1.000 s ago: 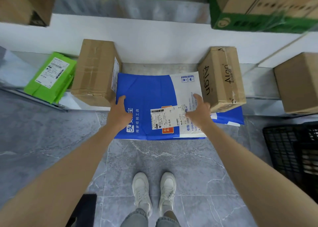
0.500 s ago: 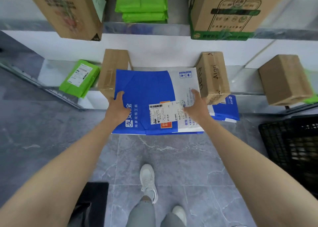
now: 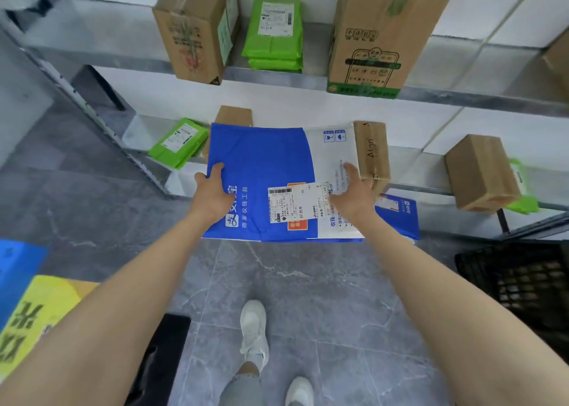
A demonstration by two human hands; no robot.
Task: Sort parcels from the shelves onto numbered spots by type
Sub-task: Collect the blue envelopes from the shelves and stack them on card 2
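I hold a large flat blue and white mailer (image 3: pixel 271 159) with a shipping label, level in front of the lower shelf (image 3: pixel 431 190). My left hand (image 3: pixel 212 194) grips its left edge, thumb on top. My right hand (image 3: pixel 351 196) grips its right, white part. A second blue mailer (image 3: pixel 398 214) lies on the lower shelf under a brown "Align" box (image 3: pixel 371 151). A green mailer (image 3: pixel 178 142) lies at that shelf's left end, and a brown box (image 3: pixel 234 115) shows behind the held mailer.
The upper shelf (image 3: pixel 462 97) carries two tall cardboard boxes (image 3: pixel 197 27) (image 3: pixel 381 33) with a stack of green mailers (image 3: pixel 274 33) between them. Another brown box (image 3: pixel 480 171) sits on the lower shelf at right. A black crate (image 3: pixel 517 282) stands right on the floor; a yellow and blue sign (image 3: pixel 30 307) left.
The blue and white mailer has come off the lower shelf toward me in both hands. I have stepped back, and more of the upper shelf and floor shows.
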